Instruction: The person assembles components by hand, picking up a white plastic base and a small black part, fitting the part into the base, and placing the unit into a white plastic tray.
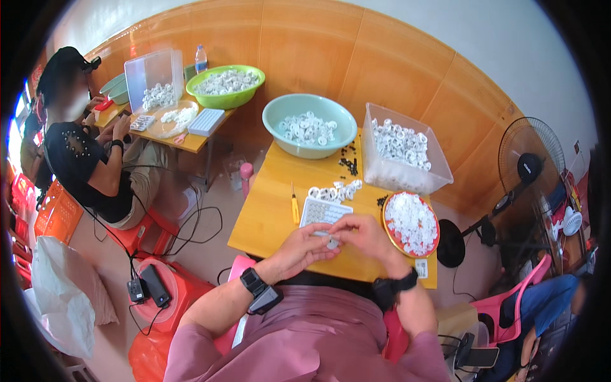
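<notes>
My left hand (304,253) and my right hand (366,237) meet over the near edge of the yellow table (267,223). Between their fingertips is a small white plastic part (332,244); its exact kind is too small to tell. Just beyond my hands lies a white compartment tray (321,213), its near corner covered by my fingers. A yellow-handled screwdriver (294,207) rests left of the tray. Several white round plastic pieces (334,191) are lined up behind it. To the right sits a red-rimmed plate (438,232) heaped with small white parts (410,219).
A pale blue basin (273,118) and a clear plastic bin (439,178), both holding white pieces, stand at the back. Small black parts (348,167) are scattered between them. At left, a person (86,153) works at another table. A black fan (529,167) stands right.
</notes>
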Available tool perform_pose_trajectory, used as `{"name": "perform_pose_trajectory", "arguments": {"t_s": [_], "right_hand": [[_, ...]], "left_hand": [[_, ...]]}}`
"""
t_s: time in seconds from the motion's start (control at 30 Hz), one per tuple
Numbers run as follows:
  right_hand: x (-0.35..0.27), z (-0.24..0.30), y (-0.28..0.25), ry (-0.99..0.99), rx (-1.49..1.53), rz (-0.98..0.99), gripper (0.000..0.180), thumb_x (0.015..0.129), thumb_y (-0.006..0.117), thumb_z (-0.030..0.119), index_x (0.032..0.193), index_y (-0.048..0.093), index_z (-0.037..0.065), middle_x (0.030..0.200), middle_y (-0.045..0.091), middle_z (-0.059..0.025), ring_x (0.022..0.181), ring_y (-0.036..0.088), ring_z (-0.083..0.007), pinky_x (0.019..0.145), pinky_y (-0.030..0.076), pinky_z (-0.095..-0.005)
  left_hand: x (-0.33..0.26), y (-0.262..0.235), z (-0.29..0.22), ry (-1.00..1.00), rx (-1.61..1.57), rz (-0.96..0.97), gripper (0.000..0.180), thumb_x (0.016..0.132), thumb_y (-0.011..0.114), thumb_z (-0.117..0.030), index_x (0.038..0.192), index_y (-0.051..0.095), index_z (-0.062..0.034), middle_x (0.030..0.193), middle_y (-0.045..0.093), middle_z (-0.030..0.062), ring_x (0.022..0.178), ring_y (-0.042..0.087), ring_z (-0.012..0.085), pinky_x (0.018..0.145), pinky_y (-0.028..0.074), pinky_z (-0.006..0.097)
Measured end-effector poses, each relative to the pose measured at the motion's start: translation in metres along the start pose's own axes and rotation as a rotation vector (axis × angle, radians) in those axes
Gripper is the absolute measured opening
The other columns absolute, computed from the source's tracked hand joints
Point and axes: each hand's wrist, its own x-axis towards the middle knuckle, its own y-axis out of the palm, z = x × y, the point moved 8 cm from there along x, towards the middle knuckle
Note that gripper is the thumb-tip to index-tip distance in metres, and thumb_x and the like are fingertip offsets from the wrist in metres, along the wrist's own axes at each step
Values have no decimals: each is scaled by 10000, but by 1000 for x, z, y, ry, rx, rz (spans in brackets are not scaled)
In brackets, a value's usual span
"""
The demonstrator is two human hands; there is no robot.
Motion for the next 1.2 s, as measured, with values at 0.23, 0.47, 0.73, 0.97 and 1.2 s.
{"name": "perform_pose_trajectory", "arguments": {"t_s": [0.23, 0.47, 0.73, 0.97, 1.2], "right_hand": [[88, 36, -96, -183, 162, -457, 284, 911, 670, 88, 1161, 649, -46, 971, 709, -50, 857, 651, -115, 785, 531, -267], [-29, 200, 2, -585, -477, -97, 292, 849, 696, 82, 1141, 688, 77, 912, 720, -98, 776, 693, -218, 701, 545, -326], [-143, 291, 38, -877, -387, -18, 79, 776, 713, 132, 832, 692, 80, 762, 663, -82, 566, 612, -193, 499, 430, -274], [-145, 273, 35, -681, 45, 66, 421, 891, 649, 148, 1189, 647, -149, 616, 517, -19, 474, 466, -82, 417, 298, -245], [-137, 265, 21, -1391, 90, 526, 121, 708, 767, 141, 801, 697, 110, 745, 673, -48, 620, 647, -217, 572, 462, -306]], "left_hand": [[4, -10, -6, -66, 99, -159, 311, 1056, 504, -206, 1308, 495, -25, 1217, 650, 189, 1051, 687, 258, 924, 565, 328], [-9, -21, 1, -16, 184, -173, 274, 1020, 582, -201, 1211, 576, -4, 1180, 650, 132, 1046, 664, 215, 930, 545, 320], [8, -16, 17, -58, 229, -159, 230, 1019, 573, -168, 1166, 603, 7, 1159, 648, 136, 1063, 648, 230, 958, 534, 336], [-2, -27, 8, -42, 226, -221, 206, 1013, 583, -155, 1156, 611, -9, 1143, 664, 127, 1034, 664, 221, 960, 537, 338], [-1, -23, 1, -18, 229, -210, 188, 1016, 580, -141, 1143, 616, -8, 1147, 663, 110, 1038, 661, 193, 955, 539, 318]]}}
